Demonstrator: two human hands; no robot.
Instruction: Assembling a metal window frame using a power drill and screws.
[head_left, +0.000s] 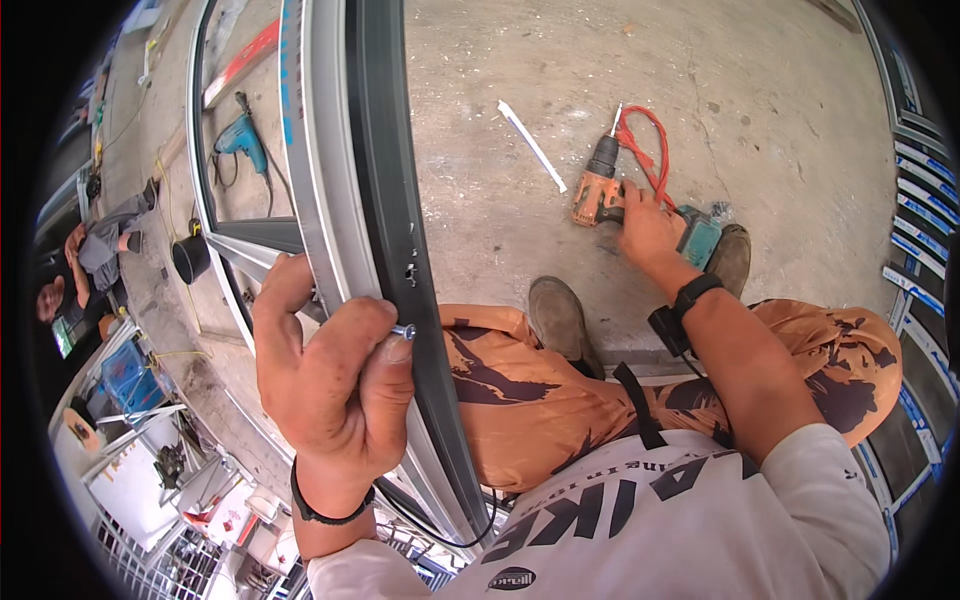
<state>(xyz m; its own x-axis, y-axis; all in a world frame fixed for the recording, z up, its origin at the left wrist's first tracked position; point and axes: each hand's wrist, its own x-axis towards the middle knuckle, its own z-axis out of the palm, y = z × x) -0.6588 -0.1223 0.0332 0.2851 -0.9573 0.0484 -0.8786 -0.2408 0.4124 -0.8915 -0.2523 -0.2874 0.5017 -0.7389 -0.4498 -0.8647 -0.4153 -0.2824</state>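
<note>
Between the thumb and forefinger of my left hand [335, 375] a small screw [403, 331] is pinched, its head pointing right. That hand rests against a dark grey and silver metal frame [375, 150], which runs from the top of the view down past my lap. A jagged cut-out [411, 270] shows in the frame's dark face, just above the screw. On the floor to the right lies an orange cordless drill [597, 190] with a teal battery [700, 238]. My right hand [648, 222] is closed around its grip, and a bit [617, 120] points away from me.
A red cord [655, 150] curls beside the drill, and a white strip [532, 147] lies on the concrete. Beyond the frame are a blue corded drill [243, 145] and a black bucket [190, 258]. Another person [95, 250] sits far left. Stacked frames [918, 220] line the right.
</note>
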